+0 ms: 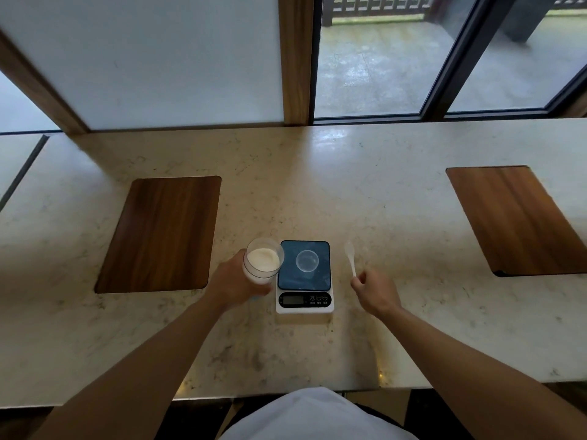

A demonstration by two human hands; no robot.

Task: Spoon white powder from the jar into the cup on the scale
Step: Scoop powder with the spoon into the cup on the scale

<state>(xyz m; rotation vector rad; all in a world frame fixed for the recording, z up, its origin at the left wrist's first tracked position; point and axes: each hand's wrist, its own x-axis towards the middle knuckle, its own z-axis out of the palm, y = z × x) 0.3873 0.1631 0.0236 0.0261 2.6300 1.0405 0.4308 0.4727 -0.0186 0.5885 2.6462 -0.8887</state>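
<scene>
A clear jar [263, 261] with white powder in it stands open just left of the scale [304, 276]; my left hand [235, 284] is wrapped around its side. On the scale's dark blue platform sits a small clear cup [307, 260], which looks empty. To the right of the scale, my right hand [374, 291] pinches the handle end of a white plastic spoon [350, 261]. The spoon's bowl points away from me and I cannot tell if it rests on the counter.
The pale marble counter [317, 192] carries two inset wooden panels, one at the left [160, 233] and one at the far right [514, 219]. Windows and a wooden post [295, 58] rise behind the counter's back edge. The near edge runs just above my white shirt.
</scene>
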